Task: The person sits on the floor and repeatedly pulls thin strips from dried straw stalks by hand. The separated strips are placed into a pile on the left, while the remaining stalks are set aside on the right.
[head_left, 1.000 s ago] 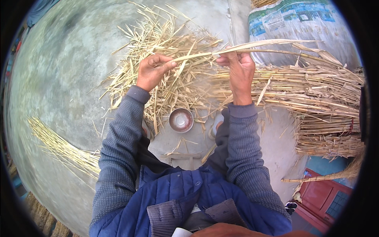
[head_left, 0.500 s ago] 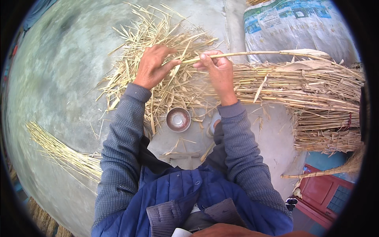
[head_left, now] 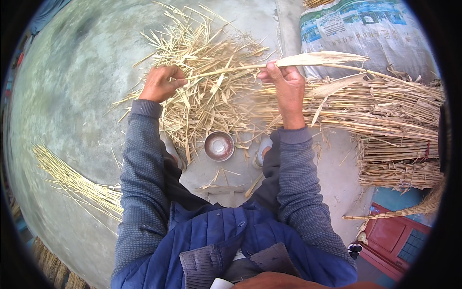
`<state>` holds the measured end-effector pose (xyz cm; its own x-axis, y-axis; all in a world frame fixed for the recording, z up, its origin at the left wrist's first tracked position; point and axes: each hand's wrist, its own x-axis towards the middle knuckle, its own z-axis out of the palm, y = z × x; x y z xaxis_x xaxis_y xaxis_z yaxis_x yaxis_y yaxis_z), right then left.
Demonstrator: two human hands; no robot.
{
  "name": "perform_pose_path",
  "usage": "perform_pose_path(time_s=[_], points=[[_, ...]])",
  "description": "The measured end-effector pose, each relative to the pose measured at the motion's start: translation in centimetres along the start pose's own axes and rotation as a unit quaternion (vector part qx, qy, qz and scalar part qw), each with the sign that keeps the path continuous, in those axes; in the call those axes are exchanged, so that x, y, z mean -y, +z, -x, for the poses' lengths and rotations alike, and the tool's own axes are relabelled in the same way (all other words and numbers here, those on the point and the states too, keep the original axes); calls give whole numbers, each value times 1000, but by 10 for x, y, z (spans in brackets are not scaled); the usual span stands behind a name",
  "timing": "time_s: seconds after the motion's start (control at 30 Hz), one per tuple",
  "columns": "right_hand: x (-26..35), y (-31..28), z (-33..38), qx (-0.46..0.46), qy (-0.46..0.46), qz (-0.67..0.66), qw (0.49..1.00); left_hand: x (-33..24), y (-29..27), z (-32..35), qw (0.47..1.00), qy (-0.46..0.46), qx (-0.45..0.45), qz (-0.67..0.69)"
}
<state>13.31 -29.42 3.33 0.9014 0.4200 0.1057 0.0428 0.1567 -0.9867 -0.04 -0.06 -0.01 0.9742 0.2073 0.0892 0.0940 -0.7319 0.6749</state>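
left hand closed on the left end of a straw stalk, over the loose straw pile | right hand clenched round the stalk further right, leafy tip far right | metal bowl near, between the knees | straw bundle right, probably tied

Grey concrete floor bears loose straw, bundled stalks, metal bowl.
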Motion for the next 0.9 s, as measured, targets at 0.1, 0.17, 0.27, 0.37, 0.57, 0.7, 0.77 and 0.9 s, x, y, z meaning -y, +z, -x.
perform_pose_path(time_s=[0.1, 0.17, 0.27, 0.37, 0.57, 0.7, 0.77, 0.9], points=[[-7, 16, 4, 47, 13, 17, 999, -36, 24, -12, 989, 110, -61, 76], [-13, 27, 12, 99, 35, 24, 994, -53, 38, -15, 973, 210, -87, 49], [-11, 26, 11, 79, 31, 41, 996, -58, 40, -16, 983, 124, -45, 129], [-4, 16, 8, 65, -14, 22, 998, -56, 36, -11, 981, 79, -26, 176], [-2, 23, 10, 78, -35, -9, 996, -64, 48, -6, 965, 14, -23, 261], [0, 23, 10, 80, -37, -12, 996, -62, 51, -8, 927, -42, -5, 373], [-1, 23, 9, 84, -35, -14, 996, -60, 51, -9, 921, -50, -7, 387], [-3, 20, 8, 82, -29, -9, 996, -59, 48, -8, 941, -26, -15, 338]])
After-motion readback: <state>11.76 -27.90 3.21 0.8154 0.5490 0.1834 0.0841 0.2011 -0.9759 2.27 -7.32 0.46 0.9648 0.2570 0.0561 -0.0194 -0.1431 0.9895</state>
